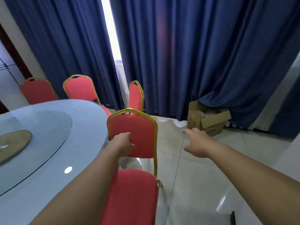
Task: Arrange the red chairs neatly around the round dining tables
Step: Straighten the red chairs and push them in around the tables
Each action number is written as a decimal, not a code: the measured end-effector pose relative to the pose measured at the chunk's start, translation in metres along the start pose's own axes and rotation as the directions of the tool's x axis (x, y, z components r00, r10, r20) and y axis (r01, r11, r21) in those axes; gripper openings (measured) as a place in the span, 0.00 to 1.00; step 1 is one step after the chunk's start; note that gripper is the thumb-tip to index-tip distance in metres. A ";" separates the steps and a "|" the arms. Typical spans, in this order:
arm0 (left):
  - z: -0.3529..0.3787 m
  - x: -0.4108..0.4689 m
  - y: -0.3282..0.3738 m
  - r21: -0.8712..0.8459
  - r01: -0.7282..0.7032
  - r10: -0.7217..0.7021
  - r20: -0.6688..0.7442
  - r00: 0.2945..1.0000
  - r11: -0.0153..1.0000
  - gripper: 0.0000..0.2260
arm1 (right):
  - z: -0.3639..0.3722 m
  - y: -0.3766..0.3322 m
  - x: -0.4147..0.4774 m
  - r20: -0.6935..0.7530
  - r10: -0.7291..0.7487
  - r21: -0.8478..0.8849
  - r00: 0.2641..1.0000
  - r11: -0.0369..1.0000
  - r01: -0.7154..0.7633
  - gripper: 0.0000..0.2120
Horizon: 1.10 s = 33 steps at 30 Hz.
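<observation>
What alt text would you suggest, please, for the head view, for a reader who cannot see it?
A person's left hand lies on the back of the nearest red chair beside a round table; the right hand hovers open over the floor. Three more chairs stand by the table before blue curtains, with a box at their foot.

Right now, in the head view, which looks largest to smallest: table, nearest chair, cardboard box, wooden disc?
1. Table, though partly out of frame.
2. Nearest chair, enlarged by closeness.
3. Cardboard box and wooden disc, which look about alike, so I do not rank them.
</observation>
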<state>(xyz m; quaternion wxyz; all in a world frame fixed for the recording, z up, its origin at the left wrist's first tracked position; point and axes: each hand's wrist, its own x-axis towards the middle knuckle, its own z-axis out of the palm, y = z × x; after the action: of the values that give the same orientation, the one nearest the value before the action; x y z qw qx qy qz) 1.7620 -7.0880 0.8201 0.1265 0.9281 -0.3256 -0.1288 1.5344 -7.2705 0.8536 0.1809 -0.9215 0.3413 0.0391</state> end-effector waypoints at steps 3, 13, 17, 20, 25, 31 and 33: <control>0.004 0.067 0.023 -0.051 0.005 -0.006 -0.006 1.000 0.999 0.28 | -0.019 -0.004 0.060 0.007 -0.024 -0.047 1.000 0.999 0.025 0.33; -0.006 0.235 0.019 -0.254 0.354 -0.361 0.023 0.932 0.900 0.40 | -0.072 -0.016 0.225 0.072 -0.171 -0.190 0.983 0.965 0.182 0.32; 0.010 0.276 0.030 -0.393 0.437 -0.457 0.047 0.888 0.809 0.45 | -0.076 0.002 0.283 0.101 -0.206 -0.199 0.973 0.954 0.223 0.31; 0.032 0.303 0.039 -0.489 0.527 -0.562 0.087 0.823 0.695 0.48 | -0.070 0.011 0.337 0.148 -0.249 -0.212 0.957 0.937 0.277 0.33; 0.080 0.340 0.044 -0.663 0.644 -0.739 0.201 0.643 0.381 0.57 | -0.047 0.012 0.435 0.240 -0.399 -0.219 0.885 0.866 0.450 0.33; 0.108 0.395 0.075 -0.774 0.620 -0.883 0.192 0.428 0.133 0.54 | -0.035 0.014 0.524 0.439 -0.556 -0.098 0.705 0.751 0.653 0.36; 0.112 0.403 0.078 -0.776 0.621 -0.906 0.175 0.385 0.114 0.50 | -0.038 0.018 0.549 0.490 -0.587 -0.055 0.644 0.717 0.695 0.37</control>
<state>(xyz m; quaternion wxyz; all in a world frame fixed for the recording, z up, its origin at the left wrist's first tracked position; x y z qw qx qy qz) 1.9859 -7.4206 0.6769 0.4595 0.8155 0.3270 -0.1302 1.9402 -7.6337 0.7761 0.1428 -0.9629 -0.0672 0.2190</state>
